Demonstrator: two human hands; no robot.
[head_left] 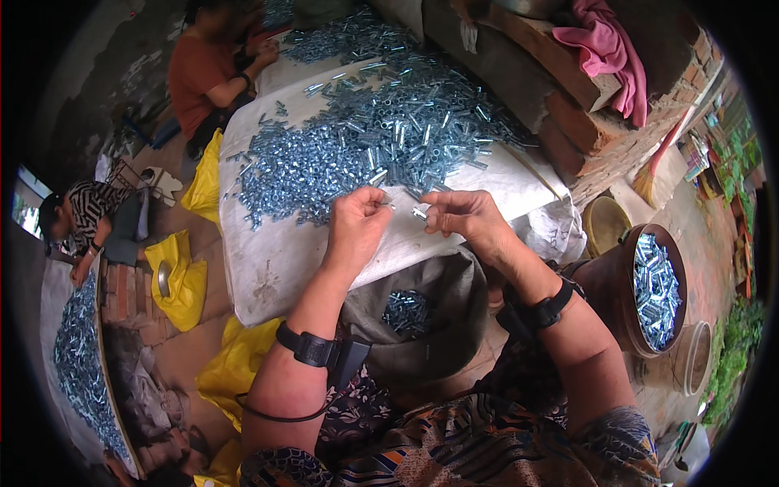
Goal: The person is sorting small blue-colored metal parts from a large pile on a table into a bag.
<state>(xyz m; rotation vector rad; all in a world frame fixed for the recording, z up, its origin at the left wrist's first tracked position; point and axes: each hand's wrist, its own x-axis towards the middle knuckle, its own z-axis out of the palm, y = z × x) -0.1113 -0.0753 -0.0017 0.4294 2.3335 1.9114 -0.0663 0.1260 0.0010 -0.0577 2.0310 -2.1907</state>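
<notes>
Over the near edge of the white sheet [264, 272], both hands work close together. My left hand [355, 231] is closed in a pinch on a small metal piece, of which only a glint shows at the fingertips. Between thumb and fingers, my right hand [472, 221] grips a short shiny metal tube [419, 213]. Just beyond the hands spreads a large pile of bluish-silver metal tubes and smaller sleeves [381, 122]. Below my hands, an open grey sack [442, 357] has more metal tubes [406, 312] at its bottom.
To the right stands a brown bucket [631, 337] full of metal tubes, near other buckets. A brick ledge [580, 134] with a pink cloth [621, 65] borders the far right. Yellow bags [182, 284] lie left. Two people [196, 77] sit at the left by metal piles.
</notes>
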